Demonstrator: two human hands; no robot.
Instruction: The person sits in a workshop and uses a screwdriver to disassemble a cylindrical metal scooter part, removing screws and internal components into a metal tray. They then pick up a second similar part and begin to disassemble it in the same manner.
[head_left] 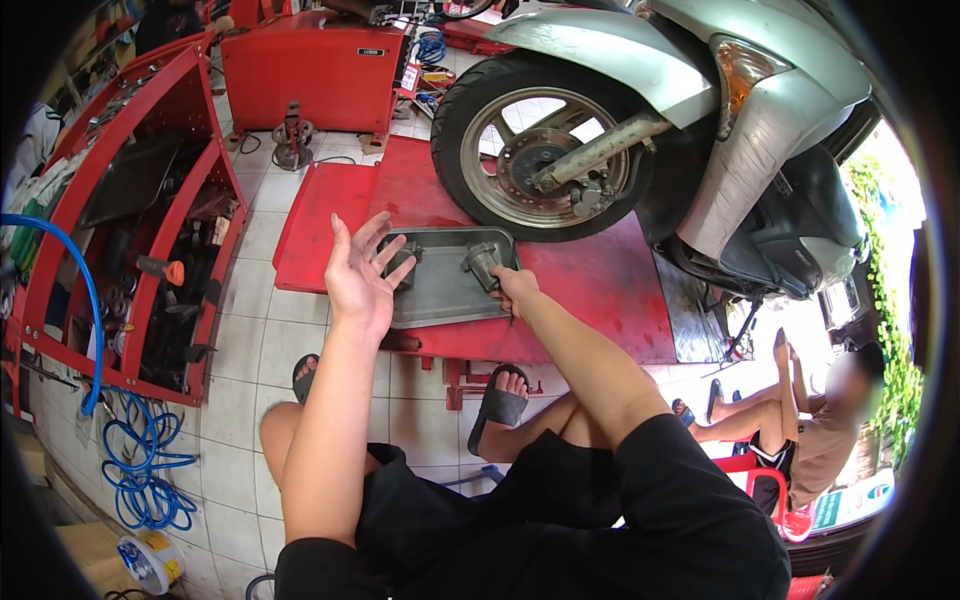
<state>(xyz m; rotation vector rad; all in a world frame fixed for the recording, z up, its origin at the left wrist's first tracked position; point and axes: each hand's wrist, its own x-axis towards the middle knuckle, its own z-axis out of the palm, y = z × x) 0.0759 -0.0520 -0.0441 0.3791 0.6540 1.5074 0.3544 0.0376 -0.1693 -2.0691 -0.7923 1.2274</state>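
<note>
My left hand [362, 275] is raised with the palm turned up and fingers spread, holding nothing. It hangs over the left side of a shallow grey metal tray [438, 292]. At the tray's right side, my right hand [516, 288] grips a grey cylindrical metal part [481, 262] with a flanged top; its exact kind cannot be made out. Another dark metal part [408, 262] sits in the tray, partly hidden behind my left fingers. The tray lies on a red lift platform [590, 300], in front of a scooter's front wheel [545, 150].
A red tool rack [150, 250] with tools stands at left, near a coiled blue hose [150, 460] on the tiled floor. A red cabinet [310, 75] is at the back. Another person [830, 430] sits at right on a red chair [745, 475].
</note>
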